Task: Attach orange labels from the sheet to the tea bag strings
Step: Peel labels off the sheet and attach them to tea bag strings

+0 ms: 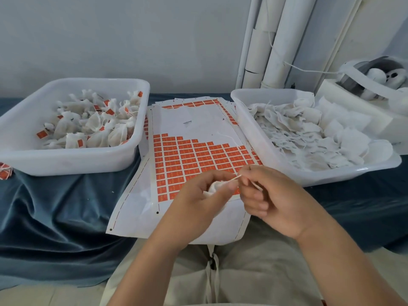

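Left hand [199, 195] grips tea bag [215, 187] (crumpled); right hand [271, 196] pinches string [234, 178]

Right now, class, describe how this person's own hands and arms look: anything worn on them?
The left hand and right hand are bare: no gloves, rings or watch show. The left forearm and right forearm are bare too, with no sleeve in view. Visible nails look short, unpainted.

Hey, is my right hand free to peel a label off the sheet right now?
Probably, but not freely: the labels lie uncovered just beyond the right hand, yet it is pinching the string of the bag in the left hand.
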Tool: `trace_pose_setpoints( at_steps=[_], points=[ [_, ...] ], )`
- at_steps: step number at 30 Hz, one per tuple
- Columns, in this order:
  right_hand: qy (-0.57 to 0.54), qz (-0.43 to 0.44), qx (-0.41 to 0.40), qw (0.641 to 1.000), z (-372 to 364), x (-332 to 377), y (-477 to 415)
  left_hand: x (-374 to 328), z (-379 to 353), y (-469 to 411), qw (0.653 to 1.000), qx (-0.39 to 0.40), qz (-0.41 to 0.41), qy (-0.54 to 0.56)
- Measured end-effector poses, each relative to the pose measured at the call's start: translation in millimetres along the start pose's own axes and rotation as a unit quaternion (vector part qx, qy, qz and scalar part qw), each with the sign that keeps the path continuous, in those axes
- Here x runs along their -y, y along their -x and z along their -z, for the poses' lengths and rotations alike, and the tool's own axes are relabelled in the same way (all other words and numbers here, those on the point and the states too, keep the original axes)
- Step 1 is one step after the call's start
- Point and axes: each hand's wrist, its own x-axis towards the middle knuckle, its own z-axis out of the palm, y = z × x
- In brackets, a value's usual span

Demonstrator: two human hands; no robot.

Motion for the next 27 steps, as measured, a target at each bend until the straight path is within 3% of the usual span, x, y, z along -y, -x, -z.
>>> trace_pose_setpoints(
  at_steps=[4,7,11,18,24,27],
  points=[
    [-0.209,-0.025,0.059,0.976,12.1,10.3,0.3,1.8,8.6,-1.2,1.0,-0.016,0.006,0.021],
    [-0.266,-0.03,0.085,0.96,12.8,10.2,-0.8,3.3,14.6,-1.8,0.999,0.01,-0.003,0.031],
    [-0.303,-0.004,0.117,0.946,17.2,13.6,-1.0,7.6,15.0,-1.3,0.995,0.102,-0.015,0.003],
    [-0.113,0.091,0.065,0.987,24.3,17.7,3.7,8.4,14.3,-1.6,0.981,0.154,-0.033,-0.112],
    [-0.006,0.142,0.012,0.99,24.0,14.2,2.4,12.7,13.6,-2.8,0.979,0.165,-0.016,-0.117],
    [0.004,0.148,0.01,0.989,26.6,10.1,0.3,18.0,13.5,-4.2,0.981,0.131,-0.037,-0.137]
  ],
)
